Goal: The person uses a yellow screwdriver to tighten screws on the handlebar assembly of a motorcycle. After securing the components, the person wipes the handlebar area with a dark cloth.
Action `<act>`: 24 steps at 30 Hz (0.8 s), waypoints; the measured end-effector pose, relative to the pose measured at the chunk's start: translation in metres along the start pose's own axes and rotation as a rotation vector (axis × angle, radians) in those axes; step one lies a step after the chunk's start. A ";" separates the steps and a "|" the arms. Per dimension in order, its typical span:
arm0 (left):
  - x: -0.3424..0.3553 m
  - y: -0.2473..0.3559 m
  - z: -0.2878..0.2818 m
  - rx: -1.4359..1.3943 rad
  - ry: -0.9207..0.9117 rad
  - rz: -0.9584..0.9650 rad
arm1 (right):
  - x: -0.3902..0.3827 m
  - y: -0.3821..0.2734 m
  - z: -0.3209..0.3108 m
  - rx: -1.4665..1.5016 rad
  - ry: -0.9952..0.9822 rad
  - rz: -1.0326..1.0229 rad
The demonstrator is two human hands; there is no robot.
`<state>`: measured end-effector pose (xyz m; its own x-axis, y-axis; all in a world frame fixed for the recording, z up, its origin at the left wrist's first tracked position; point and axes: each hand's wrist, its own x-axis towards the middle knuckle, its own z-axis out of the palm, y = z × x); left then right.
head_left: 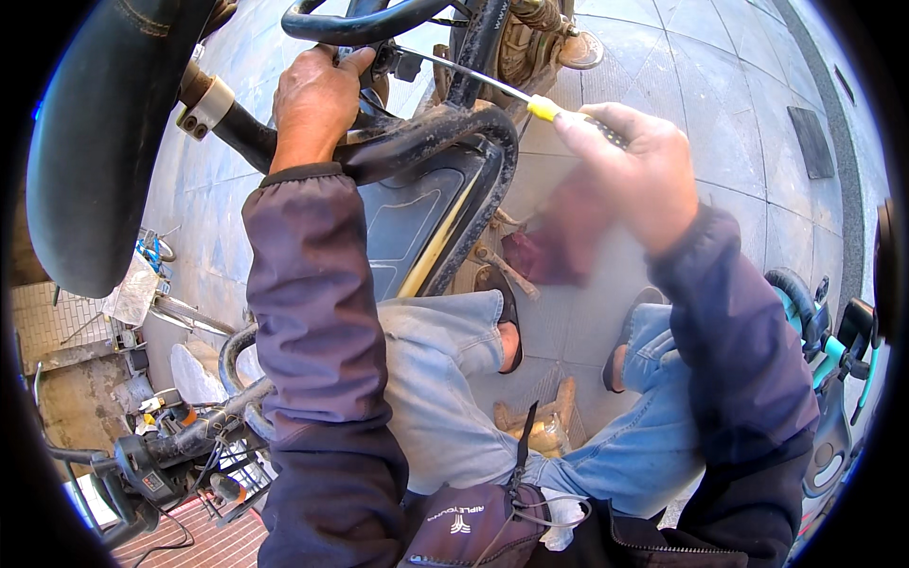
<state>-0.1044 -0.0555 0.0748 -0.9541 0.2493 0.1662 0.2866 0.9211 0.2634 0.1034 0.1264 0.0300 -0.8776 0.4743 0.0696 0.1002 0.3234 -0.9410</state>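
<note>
My right hand [644,156] grips a long screwdriver [543,106] by its yellow and dark handle. Its metal shaft slants up and left, and the tip meets a small black part [405,64] on an electric bike's frame. On the other side of that part is my left hand [317,102], thumb and fingers closed; what exactly they pinch is partly hidden by the hand and the frame. Just below the left hand runs a scuffed black tube [417,142] of the bike. A dark padded saddle [95,142] fills the upper left.
Between the tube and my knees lies the bike's grey footboard [402,222]. A dark red cloth [549,251] is on the paved floor [729,104] by my feet. Handlebars [180,445] of another bike stand at lower left, a teal-trimmed vehicle [833,369] at right.
</note>
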 end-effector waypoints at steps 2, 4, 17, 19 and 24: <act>-0.001 0.000 0.000 -0.001 0.003 -0.008 | 0.000 -0.001 0.001 0.002 0.001 0.010; -0.001 0.001 0.000 -0.009 0.007 -0.023 | 0.000 0.001 0.001 -0.005 0.012 0.007; 0.000 0.002 -0.001 0.014 0.001 -0.010 | 0.001 0.005 0.003 0.018 0.029 0.003; 0.000 0.001 -0.002 0.022 0.007 0.008 | 0.001 0.005 0.002 0.009 0.026 -0.008; 0.001 0.001 -0.001 0.009 -0.001 -0.009 | 0.000 0.004 0.004 0.002 0.044 -0.037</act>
<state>-0.1047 -0.0547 0.0757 -0.9566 0.2412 0.1632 0.2772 0.9259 0.2565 0.1020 0.1248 0.0250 -0.8594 0.4972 0.1189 0.0670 0.3401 -0.9380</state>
